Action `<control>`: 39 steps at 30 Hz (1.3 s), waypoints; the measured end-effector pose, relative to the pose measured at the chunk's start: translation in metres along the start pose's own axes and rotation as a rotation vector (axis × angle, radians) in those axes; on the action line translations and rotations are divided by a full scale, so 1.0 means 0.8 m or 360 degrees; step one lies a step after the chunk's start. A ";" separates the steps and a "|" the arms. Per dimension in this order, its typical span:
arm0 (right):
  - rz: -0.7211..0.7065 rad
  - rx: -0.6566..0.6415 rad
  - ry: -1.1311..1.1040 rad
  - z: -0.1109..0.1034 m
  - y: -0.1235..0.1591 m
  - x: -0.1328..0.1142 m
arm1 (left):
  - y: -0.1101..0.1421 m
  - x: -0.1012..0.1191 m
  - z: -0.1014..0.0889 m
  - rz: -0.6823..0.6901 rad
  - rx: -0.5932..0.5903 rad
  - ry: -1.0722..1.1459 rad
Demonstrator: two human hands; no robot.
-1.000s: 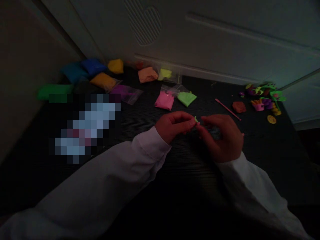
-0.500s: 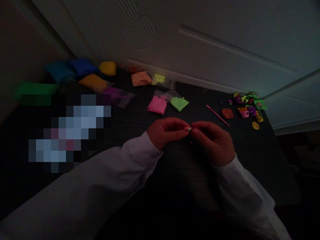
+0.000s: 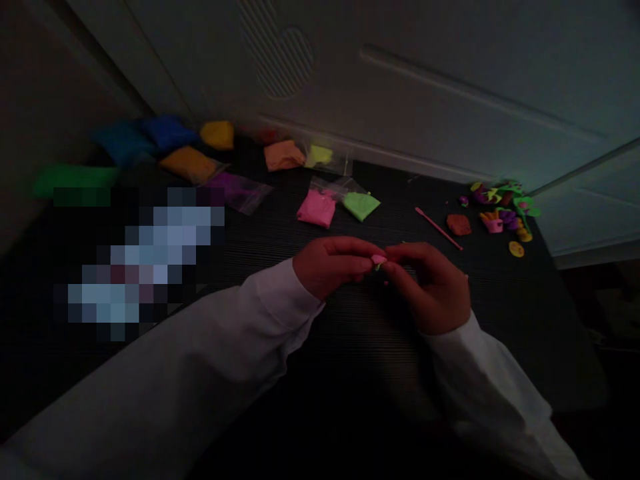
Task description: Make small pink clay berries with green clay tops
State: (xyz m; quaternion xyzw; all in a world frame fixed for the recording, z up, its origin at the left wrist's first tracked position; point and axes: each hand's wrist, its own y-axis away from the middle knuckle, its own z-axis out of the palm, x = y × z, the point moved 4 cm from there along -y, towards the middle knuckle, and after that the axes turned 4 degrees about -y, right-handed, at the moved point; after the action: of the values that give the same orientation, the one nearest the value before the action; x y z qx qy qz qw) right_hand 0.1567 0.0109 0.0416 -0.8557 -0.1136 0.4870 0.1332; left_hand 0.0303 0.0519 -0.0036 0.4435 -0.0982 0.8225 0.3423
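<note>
A small pink and green piece of modelling clay (image 3: pixel 379 259) is pinched between the fingertips of both hands, above the dark table. My left hand (image 3: pixel 333 265) is closed on it from the left. My right hand (image 3: pixel 433 283) grips the same piece from the right with thumb and forefinger. Just below the fingers lies a tiny pink bit of clay (image 3: pixel 386 283). Beyond the hands rest a pink clay packet (image 3: pixel 317 208) and a light green clay packet (image 3: pixel 361 205). To the right is a thin pink modelling tool (image 3: pixel 439 228) beside a reddish-brown clay lump (image 3: pixel 459 225).
Small finished clay figures (image 3: pixel 505 213) cluster at the table's right end, with a round yellow piece (image 3: pixel 517 249) in front. Several coloured clay packets, among them a blue one (image 3: pixel 167 132), line the back left. A blurred-out item (image 3: pixel 145 260) lies left. A pale panel (image 3: pixel 425 113) rises behind.
My right hand has come in from slightly apart to touch the clay piece. The piece has turned, so more pink shows now. The whole view has shifted somewhat.
</note>
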 end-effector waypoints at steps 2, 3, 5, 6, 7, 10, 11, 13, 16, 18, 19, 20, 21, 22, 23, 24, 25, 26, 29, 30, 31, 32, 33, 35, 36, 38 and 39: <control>-0.0026 0.0007 0.0000 0.000 0.000 -0.002 | 0.001 0.000 0.002 -0.0036 -0.0016 0.0060; -0.0040 0.0013 -0.0003 -0.001 0.000 -0.003 | 0.001 0.000 0.002 -0.0054 -0.0013 0.0082; -0.0061 0.0038 -0.0014 -0.001 0.000 -0.004 | 0.001 -0.001 0.003 -0.0075 0.0002 0.0105; -0.0063 0.0045 -0.0022 -0.002 0.000 -0.005 | 0.001 -0.001 0.003 -0.0078 0.0010 0.0105; -0.0057 0.0044 -0.0035 -0.002 0.000 -0.005 | 0.000 -0.002 0.003 -0.0082 0.0015 0.0102; -0.0004 0.0017 -0.0099 -0.002 0.000 -0.003 | 0.000 -0.003 0.003 -0.0082 0.0030 0.0109; 0.0024 0.0002 -0.0138 -0.002 0.000 -0.001 | 0.000 -0.004 0.002 -0.0081 0.0038 0.0118; 0.0115 -0.0037 -0.0245 0.000 -0.001 0.002 | -0.001 -0.004 0.002 -0.0075 0.0054 0.0142; 0.0298 -0.0083 -0.0450 0.005 -0.001 0.008 | -0.001 -0.005 0.001 -0.0077 0.0052 0.0156; 0.0390 -0.0080 -0.0576 0.007 -0.001 0.011 | -0.001 -0.005 0.001 -0.0061 0.0044 0.0141; 0.0428 -0.0083 -0.0631 0.008 -0.001 0.012 | -0.001 -0.005 0.000 -0.0050 0.0053 0.0128; 0.0464 -0.0090 -0.0682 0.009 -0.001 0.013 | -0.001 -0.005 0.000 -0.0036 0.0070 0.0114; 0.0500 -0.0105 -0.0727 0.010 0.000 0.014 | -0.001 -0.005 -0.001 -0.0026 0.0094 0.0100; 0.0537 -0.0122 -0.0767 0.011 0.000 0.015 | -0.001 -0.005 -0.002 -0.0018 0.0116 0.0089; 0.0569 -0.0137 -0.0801 0.012 0.000 0.017 | -0.001 -0.005 -0.003 -0.0013 0.0129 0.0079; 0.0593 -0.0148 -0.0831 0.013 0.001 0.018 | -0.001 -0.004 -0.003 -0.0008 0.0128 0.0070; 0.0614 -0.0161 -0.0858 0.014 0.001 0.020 | -0.002 -0.004 -0.002 -0.0006 0.0119 0.0062; 0.0630 -0.0170 -0.0890 0.015 0.001 0.022 | -0.002 -0.004 -0.002 -0.0001 0.0107 0.0058; 0.0672 -0.0192 -0.1053 0.018 0.001 0.026 | -0.003 -0.003 0.000 0.0030 0.0050 0.0057; 0.0704 -0.0213 -0.1135 0.019 0.000 0.027 | -0.003 -0.002 0.000 0.0065 0.0030 0.0059; 0.0755 -0.0244 -0.1228 0.020 0.000 0.027 | -0.003 0.000 0.001 0.0114 0.0009 0.0052; 0.0827 -0.0291 -0.1332 0.022 0.001 0.027 | -0.003 0.002 0.001 0.0176 -0.0009 0.0028; 0.0915 -0.0353 -0.1437 0.025 0.002 0.026 | -0.002 0.005 0.001 0.0241 -0.0021 -0.0016; 0.1091 -0.0496 -0.1635 0.030 0.006 0.021 | 0.002 0.011 0.003 0.0356 -0.0025 -0.0134; 0.1159 -0.0557 -0.1718 0.032 0.008 0.018 | 0.005 0.014 0.004 0.0387 -0.0027 -0.0190; 0.1238 -0.0647 -0.1829 0.034 0.012 0.013 | 0.010 0.018 0.008 0.0390 -0.0042 -0.0236; 0.1256 -0.0675 -0.1862 0.034 0.014 0.011 | 0.014 0.019 0.011 0.0381 -0.0057 -0.0218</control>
State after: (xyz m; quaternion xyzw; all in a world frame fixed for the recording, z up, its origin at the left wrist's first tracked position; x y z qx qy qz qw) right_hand 0.1384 0.0066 0.0175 -0.4407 0.0584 0.8431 -0.3027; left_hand 0.0234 0.0469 0.0155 0.4774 -0.1881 0.8234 0.2421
